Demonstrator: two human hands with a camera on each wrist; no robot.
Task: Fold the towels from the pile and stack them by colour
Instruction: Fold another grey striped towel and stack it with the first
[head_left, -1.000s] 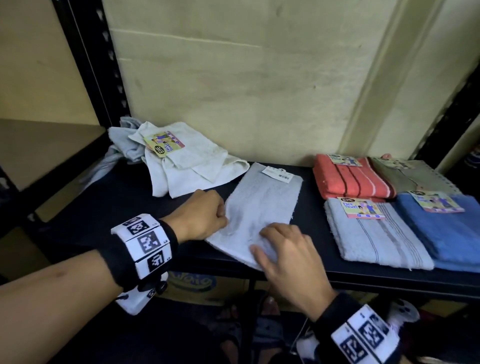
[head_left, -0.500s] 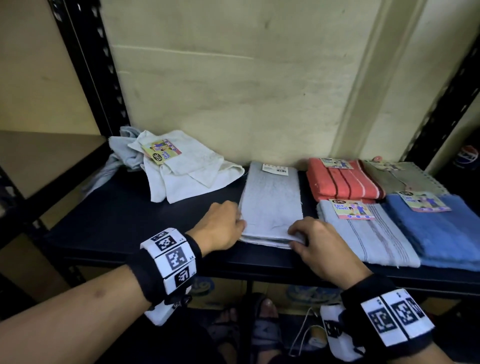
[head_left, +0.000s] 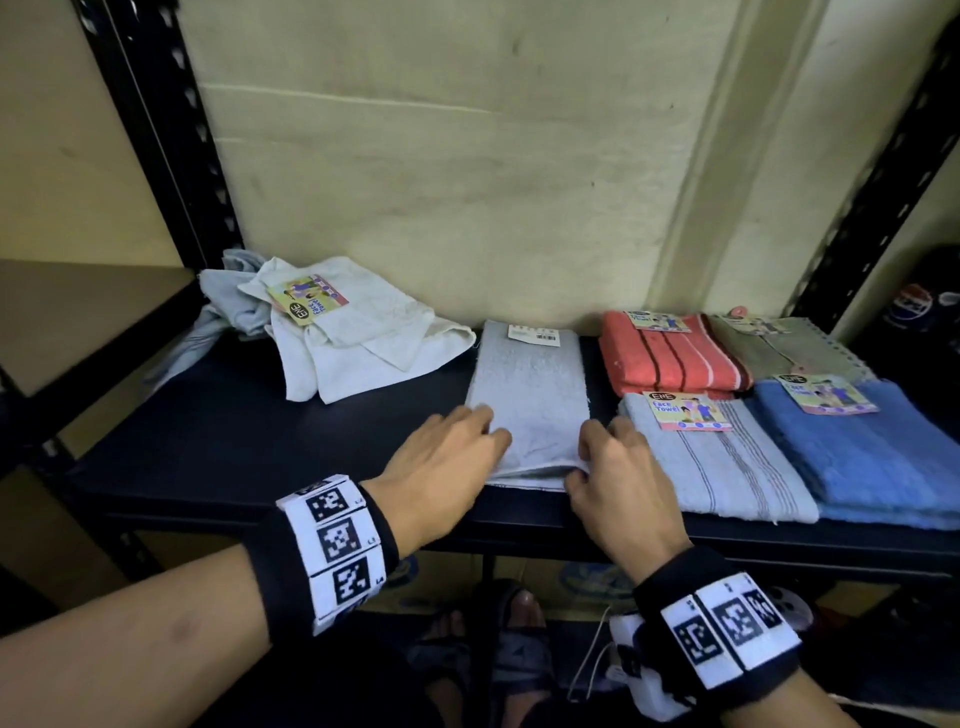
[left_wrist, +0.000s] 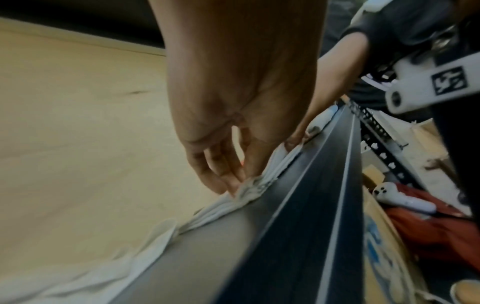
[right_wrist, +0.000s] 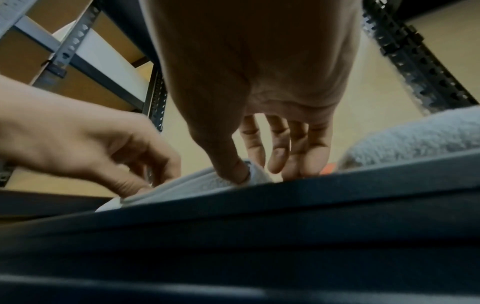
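Observation:
A pale grey towel (head_left: 530, 395), folded into a long strip, lies on the black shelf (head_left: 249, 447) with its tagged end towards the wall. My left hand (head_left: 485, 434) pinches its near left corner; the left wrist view shows the fingertips (left_wrist: 233, 186) closed on bunched cloth (left_wrist: 255, 185). My right hand (head_left: 584, 457) holds the near right corner, thumb (right_wrist: 233, 170) on the towel edge (right_wrist: 197, 185) and the other fingers behind it. The unfolded pile (head_left: 358, 343) of white and light blue towels sits at the back left.
Folded towels lie to the right: orange striped (head_left: 670, 364), olive (head_left: 789, 348), light grey striped (head_left: 727, 467) and blue (head_left: 872, 452). The grey striped one almost touches my right hand. Black rack posts (head_left: 166, 135) stand at both sides, with the wall close behind.
The pale grey towel has turned from lying slantwise to lying straight. Both hands have shifted to its near corners, the right one coming off the top of the cloth.

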